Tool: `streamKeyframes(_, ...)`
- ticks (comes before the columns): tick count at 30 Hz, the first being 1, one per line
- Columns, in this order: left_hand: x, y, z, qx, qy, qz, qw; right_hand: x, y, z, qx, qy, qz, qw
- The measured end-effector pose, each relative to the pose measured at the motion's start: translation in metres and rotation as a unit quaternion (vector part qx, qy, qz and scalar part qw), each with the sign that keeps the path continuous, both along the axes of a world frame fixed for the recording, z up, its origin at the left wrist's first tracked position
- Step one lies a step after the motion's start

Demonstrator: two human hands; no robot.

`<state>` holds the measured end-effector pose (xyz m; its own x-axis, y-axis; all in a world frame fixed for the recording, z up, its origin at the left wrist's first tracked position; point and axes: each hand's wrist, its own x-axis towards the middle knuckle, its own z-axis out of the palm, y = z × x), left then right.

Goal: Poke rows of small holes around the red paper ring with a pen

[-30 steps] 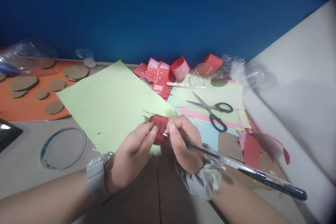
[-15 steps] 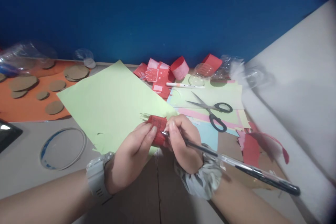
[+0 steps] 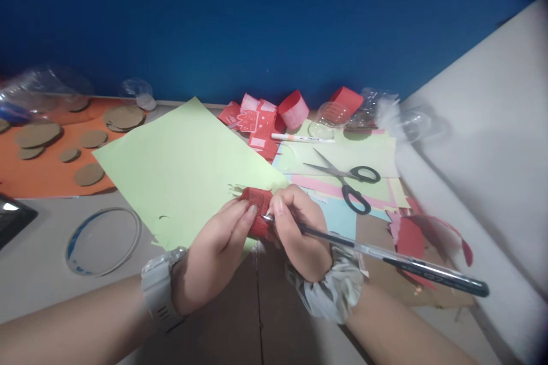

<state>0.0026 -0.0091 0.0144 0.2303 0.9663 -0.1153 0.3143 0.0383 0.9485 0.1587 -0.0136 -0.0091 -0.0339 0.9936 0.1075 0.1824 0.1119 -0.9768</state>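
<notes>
Between my hands is a small red paper piece (image 3: 258, 205) covered in dark pen lines. My left hand (image 3: 216, 254) grips it from the left, thumb pressed on its face. Closed round a clear pen with a black end (image 3: 411, 265), my right hand (image 3: 302, 234) also rests against the paper's right side. The pen's metal tip touches or nearly touches the red surface, and its long barrel points out to the right. Under and behind the hands lies a light green sheet (image 3: 188, 159) with a torn lower edge.
Black-handled scissors (image 3: 346, 177) lie open on stacked coloured sheets at right, near a white marker (image 3: 299, 138). Red and pink paper pieces (image 3: 261, 120) stand against the blue wall. Cardboard discs (image 3: 38, 134) rest on orange paper at left; a clear ring (image 3: 103, 242) is nearer.
The pen's far end has risen a little, so its barrel lies less steeply. Both hands have kept nearly the same place and hold.
</notes>
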Motion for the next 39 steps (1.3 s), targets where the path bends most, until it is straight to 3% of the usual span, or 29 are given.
streamKeyframes(25, -0.001, 0.001, -0.005, -0.037, -0.003, -0.018, 0.999, -0.005, 0.003, 0.012, 0.040, -0.037, -0.013, 0.998)
streamKeyframes(30, -0.001, 0.001, -0.002, -0.038, -0.007, -0.022, 0.999, -0.005, 0.003, 0.015, 0.035, -0.048, 0.017, 0.998)
streamKeyframes(35, -0.001, 0.001, -0.002, -0.049, -0.006, -0.008, 0.999, -0.005, 0.002, 0.013, 0.031, -0.052, -0.014, 0.998)
streamKeyframes(39, -0.001, 0.001, -0.002, -0.045, -0.005, -0.027, 0.999, -0.005, 0.002, 0.014, 0.040, -0.063, 0.009, 0.997)
